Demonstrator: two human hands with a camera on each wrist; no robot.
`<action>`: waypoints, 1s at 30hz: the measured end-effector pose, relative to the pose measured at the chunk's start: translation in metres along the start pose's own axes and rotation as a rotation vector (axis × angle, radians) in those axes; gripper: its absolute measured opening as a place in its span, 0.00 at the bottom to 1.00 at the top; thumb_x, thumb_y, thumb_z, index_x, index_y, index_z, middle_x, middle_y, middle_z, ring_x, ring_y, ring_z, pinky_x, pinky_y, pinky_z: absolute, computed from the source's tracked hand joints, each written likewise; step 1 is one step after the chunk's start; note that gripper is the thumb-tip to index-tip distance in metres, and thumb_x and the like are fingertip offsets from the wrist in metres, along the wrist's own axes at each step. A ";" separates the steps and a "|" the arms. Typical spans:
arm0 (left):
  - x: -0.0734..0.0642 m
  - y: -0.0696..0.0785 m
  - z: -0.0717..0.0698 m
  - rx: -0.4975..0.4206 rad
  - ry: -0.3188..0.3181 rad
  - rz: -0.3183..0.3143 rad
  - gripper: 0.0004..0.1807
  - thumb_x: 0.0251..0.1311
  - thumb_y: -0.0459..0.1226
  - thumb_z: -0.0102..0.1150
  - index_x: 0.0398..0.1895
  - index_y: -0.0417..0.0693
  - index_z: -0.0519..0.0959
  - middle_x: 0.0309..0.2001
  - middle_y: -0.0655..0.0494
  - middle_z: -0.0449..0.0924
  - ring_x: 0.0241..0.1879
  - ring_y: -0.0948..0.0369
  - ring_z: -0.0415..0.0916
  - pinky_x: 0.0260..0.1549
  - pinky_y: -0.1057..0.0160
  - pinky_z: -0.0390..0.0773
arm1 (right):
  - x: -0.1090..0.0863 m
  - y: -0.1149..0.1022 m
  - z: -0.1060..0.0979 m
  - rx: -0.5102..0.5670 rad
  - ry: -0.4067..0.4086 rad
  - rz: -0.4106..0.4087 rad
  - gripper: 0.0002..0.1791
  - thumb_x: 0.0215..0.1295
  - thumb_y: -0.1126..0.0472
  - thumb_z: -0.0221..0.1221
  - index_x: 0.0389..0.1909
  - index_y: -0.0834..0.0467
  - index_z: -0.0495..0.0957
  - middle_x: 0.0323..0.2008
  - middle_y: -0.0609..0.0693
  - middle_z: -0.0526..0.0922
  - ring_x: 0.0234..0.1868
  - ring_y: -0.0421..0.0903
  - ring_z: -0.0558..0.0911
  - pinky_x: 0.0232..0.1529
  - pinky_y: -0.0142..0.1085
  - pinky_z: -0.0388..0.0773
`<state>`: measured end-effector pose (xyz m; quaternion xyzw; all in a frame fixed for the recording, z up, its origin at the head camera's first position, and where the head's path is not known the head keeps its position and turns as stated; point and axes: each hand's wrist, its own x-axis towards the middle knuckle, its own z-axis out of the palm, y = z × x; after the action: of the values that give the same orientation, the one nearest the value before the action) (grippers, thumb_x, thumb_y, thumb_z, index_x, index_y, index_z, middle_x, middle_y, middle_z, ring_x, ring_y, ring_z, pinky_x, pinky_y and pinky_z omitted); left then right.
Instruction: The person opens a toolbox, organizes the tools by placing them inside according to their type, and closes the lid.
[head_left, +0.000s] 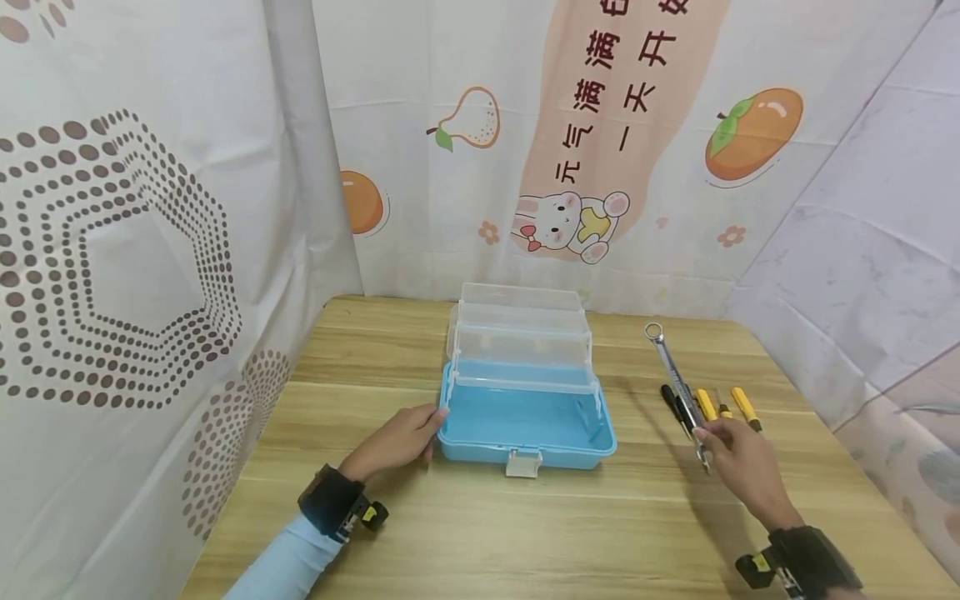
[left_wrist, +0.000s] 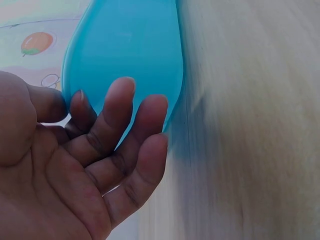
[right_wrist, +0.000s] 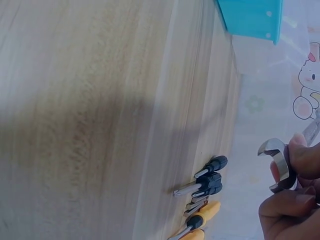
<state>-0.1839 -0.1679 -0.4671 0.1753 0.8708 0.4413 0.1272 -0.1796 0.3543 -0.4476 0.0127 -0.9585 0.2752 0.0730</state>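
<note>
One box of light-blue plastic (head_left: 472,452), open-topped, set mid-table on a wood-grained tabletop (head_left: 570,533); white plastic latch (head_left: 523,464) at the front, hanging down; stack of clear plastic trays (head_left: 525,343) raised behind on side arms. One left hand (head_left: 401,440), gripping the box's left rim, thumb at the edge, fingers loosely bent against the outer wall. One right hand (head_left: 742,467), right of the box, pinching a long silvery metal wrench (head_left: 672,372) near its open end; ring end pointing up and away. Close by on the tabletop: black-handled screwdrivers (head_left: 671,398) and yellow-handled screwdrivers (head_left: 744,402), partly hidden. Hazards, judged from where I stand: first, the wrench, likely heavy for so short a hold, could swivel or slip from the fingertips and fall on the screwdrivers, sending them rolling. Second, if swung leftward, its ring end could knock the trays, since it juts well past the hand. Third, the trays, should their arms be loose, could fold forward at a jolt and nip the left thumb. Fourth, the box looks light; a careless push could slide it or tip it backward.
</note>
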 end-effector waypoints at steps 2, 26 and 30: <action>0.000 -0.001 0.000 0.001 0.001 0.000 0.25 0.84 0.51 0.35 0.35 0.44 0.74 0.20 0.53 0.79 0.18 0.62 0.66 0.22 0.64 0.67 | 0.000 -0.001 -0.001 -0.002 -0.001 -0.001 0.17 0.79 0.56 0.57 0.47 0.70 0.79 0.34 0.56 0.87 0.31 0.45 0.80 0.28 0.37 0.71; -0.005 -0.003 0.001 -0.079 -0.016 0.019 0.21 0.83 0.49 0.39 0.37 0.46 0.73 0.27 0.55 0.78 0.26 0.56 0.77 0.26 0.64 0.71 | -0.005 -0.018 0.001 -0.017 0.080 -0.071 0.11 0.75 0.61 0.61 0.42 0.68 0.81 0.31 0.53 0.84 0.29 0.43 0.78 0.25 0.34 0.71; -0.005 -0.004 0.001 -0.076 -0.013 0.016 0.20 0.83 0.49 0.39 0.37 0.47 0.73 0.27 0.55 0.78 0.26 0.56 0.78 0.26 0.64 0.71 | -0.006 -0.020 0.003 -0.018 0.099 -0.083 0.09 0.74 0.62 0.61 0.41 0.67 0.81 0.30 0.52 0.83 0.27 0.41 0.76 0.25 0.34 0.70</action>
<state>-0.1801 -0.1710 -0.4706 0.1802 0.8511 0.4740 0.1361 -0.1732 0.3361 -0.4402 0.0383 -0.9548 0.2636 0.1318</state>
